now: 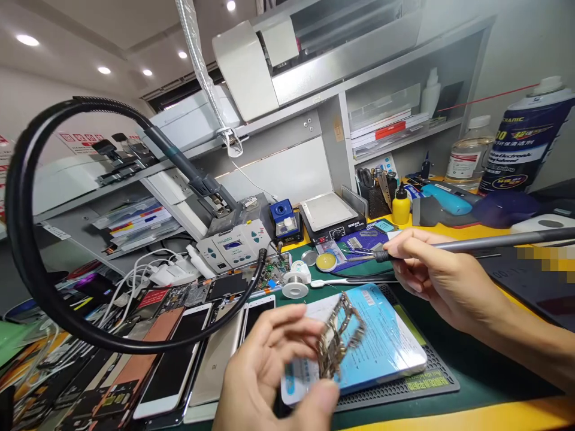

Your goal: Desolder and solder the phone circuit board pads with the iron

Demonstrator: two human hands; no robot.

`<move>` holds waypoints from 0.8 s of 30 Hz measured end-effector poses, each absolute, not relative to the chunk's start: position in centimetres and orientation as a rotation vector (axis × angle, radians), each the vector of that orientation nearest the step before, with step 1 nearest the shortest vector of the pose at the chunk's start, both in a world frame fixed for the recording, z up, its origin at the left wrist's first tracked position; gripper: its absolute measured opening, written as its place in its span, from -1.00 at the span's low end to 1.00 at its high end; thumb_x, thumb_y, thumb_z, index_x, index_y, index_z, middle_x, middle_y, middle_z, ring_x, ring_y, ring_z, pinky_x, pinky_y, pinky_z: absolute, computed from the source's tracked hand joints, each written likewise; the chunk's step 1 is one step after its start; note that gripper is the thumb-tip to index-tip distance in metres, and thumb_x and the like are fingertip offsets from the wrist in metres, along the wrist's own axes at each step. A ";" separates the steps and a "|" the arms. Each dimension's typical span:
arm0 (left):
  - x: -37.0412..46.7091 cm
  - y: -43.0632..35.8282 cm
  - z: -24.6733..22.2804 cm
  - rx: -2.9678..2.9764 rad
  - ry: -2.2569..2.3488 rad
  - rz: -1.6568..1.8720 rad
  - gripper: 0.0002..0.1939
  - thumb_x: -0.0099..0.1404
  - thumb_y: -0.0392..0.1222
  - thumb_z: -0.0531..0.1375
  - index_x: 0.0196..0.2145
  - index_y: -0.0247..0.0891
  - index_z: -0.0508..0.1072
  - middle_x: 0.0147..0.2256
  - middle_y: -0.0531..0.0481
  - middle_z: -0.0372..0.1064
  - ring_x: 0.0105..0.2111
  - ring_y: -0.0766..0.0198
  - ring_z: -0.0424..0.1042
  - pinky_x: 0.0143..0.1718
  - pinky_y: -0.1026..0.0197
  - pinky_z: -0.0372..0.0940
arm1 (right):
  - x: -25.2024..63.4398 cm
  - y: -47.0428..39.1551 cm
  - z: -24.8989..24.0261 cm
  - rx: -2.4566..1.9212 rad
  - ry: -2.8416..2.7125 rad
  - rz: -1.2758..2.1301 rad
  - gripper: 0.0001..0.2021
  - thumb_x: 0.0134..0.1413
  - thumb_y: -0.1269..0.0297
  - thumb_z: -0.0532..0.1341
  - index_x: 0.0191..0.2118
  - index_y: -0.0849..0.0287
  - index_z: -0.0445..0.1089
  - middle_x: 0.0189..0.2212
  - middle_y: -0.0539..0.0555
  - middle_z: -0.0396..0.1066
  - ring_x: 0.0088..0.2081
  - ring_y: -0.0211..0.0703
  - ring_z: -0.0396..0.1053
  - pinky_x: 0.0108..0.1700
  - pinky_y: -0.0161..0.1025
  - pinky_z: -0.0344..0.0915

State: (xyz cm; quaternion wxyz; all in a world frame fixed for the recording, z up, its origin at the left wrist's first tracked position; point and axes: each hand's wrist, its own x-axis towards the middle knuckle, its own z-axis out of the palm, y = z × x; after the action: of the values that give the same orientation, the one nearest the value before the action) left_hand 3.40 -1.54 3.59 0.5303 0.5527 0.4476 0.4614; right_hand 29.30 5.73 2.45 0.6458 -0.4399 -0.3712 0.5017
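Note:
My left hand (274,365) is closed on a small phone circuit board (336,335), gripped by its edges between fingers and thumb. The board is tilted upright and its details are blurred. Beneath it lies a blue and white box (381,341) on a grey perforated mat (431,380). A soldering iron (381,256) with a long dark cord is pinched in my right hand (431,275). Its metal tip points left, close to a round tin of yellow paste (326,261); I cannot tell whether they touch. A solder spool (295,286) stands left of the tin.
Phones (173,359) and loose boards cover the left side. A thick black hose (27,257) loops over them from the hot-air station (233,242). Behind are a heating plate (330,211), a yellow bottle (401,206) and a spray can (523,140). A white-tipped brush (332,282) lies mid-bench.

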 end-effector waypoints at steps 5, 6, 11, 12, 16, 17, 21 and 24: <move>3.1 -0.8 1.7 2.811 1.277 1.067 -0.35 0.27 -0.32 0.39 0.27 -0.24 0.34 0.09 -0.14 0.52 0.10 0.12 0.52 0.24 0.18 0.38 | 29.2 5.9 2.7 -1.018 -0.848 1.138 -0.83 -0.19 0.27 0.41 -0.57 0.13 0.40 -0.76 -0.15 0.17 -0.72 -0.41 0.03 -0.68 -0.39 -0.09; 3.0 -0.7 1.5 2.830 1.222 1.057 -0.37 0.28 -0.35 0.38 0.27 -0.28 0.34 0.10 -0.17 0.51 0.12 0.12 0.50 0.27 0.19 0.34 | 29.2 5.9 2.7 -1.020 -0.848 1.134 -0.83 -0.20 0.28 0.40 -0.57 0.13 0.39 -0.76 -0.15 0.17 -0.72 -0.41 0.03 -0.68 -0.39 -0.10; 2.3 -0.2 1.1 3.056 1.117 0.998 -0.41 0.34 -0.35 0.38 0.26 -0.46 0.34 0.11 -0.30 0.48 0.20 0.07 0.41 0.34 0.14 0.24 | 29.2 5.6 2.9 -1.029 -0.848 1.120 -0.87 -0.23 0.31 0.38 -0.58 0.13 0.40 -0.76 -0.14 0.19 -0.73 -0.41 0.04 -0.69 -0.38 -0.11; 2.2 -0.2 1.0 3.094 1.111 0.993 -0.42 0.34 -0.34 0.39 0.25 -0.47 0.35 0.11 -0.31 0.49 0.20 0.06 0.41 0.32 0.13 0.26 | 29.1 5.6 2.9 -1.030 -0.849 1.119 -0.87 -0.22 0.32 0.38 -0.58 0.13 0.41 -0.76 -0.14 0.19 -0.74 -0.41 0.03 -0.69 -0.38 -0.11; 2.4 0.4 0.8 3.107 1.157 1.052 -0.47 0.35 -0.19 0.40 0.22 -0.29 0.43 0.07 -0.24 0.56 0.12 0.00 0.52 0.20 0.03 0.44 | 29.2 5.8 2.9 -1.028 -0.849 1.114 -0.86 -0.20 0.33 0.37 -0.59 0.13 0.40 -0.76 -0.14 0.19 -0.73 -0.41 0.03 -0.69 -0.38 -0.12; 2.7 0.6 0.9 3.084 1.178 1.060 -0.49 0.35 -0.12 0.39 0.20 -0.23 0.45 0.06 -0.23 0.57 0.10 -0.03 0.55 0.16 -0.01 0.49 | 29.2 5.8 2.9 -1.028 -0.849 1.115 -0.86 -0.20 0.34 0.37 -0.59 0.13 0.40 -0.75 -0.14 0.20 -0.73 -0.42 0.04 -0.68 -0.38 -0.12; 4.0 1.7 1.6 3.009 1.197 1.030 -0.47 0.33 0.08 0.39 0.17 -0.17 0.51 0.05 -0.25 0.59 0.06 -0.11 0.59 0.09 -0.09 0.55 | 29.1 5.7 2.9 -1.034 -0.845 1.124 -0.84 -0.19 0.36 0.37 -0.60 0.13 0.38 -0.73 -0.14 0.20 -0.73 -0.42 0.06 -0.68 -0.37 -0.14; 4.2 2.2 2.0 2.984 1.189 0.987 -0.46 0.32 0.09 0.38 0.17 -0.17 0.51 0.04 -0.25 0.59 0.05 -0.11 0.58 0.09 -0.11 0.54 | 29.1 5.5 3.1 -1.042 -0.841 1.131 -0.82 -0.16 0.37 0.36 -0.61 0.13 0.36 -0.72 -0.13 0.20 -0.73 -0.42 0.05 -0.67 -0.36 -0.14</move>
State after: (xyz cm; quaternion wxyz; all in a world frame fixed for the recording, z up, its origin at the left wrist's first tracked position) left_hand 4.23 2.15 2.00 -0.1091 0.8827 0.3517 0.2921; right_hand 29.10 5.53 3.08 0.6399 -0.4566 -0.3689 0.4959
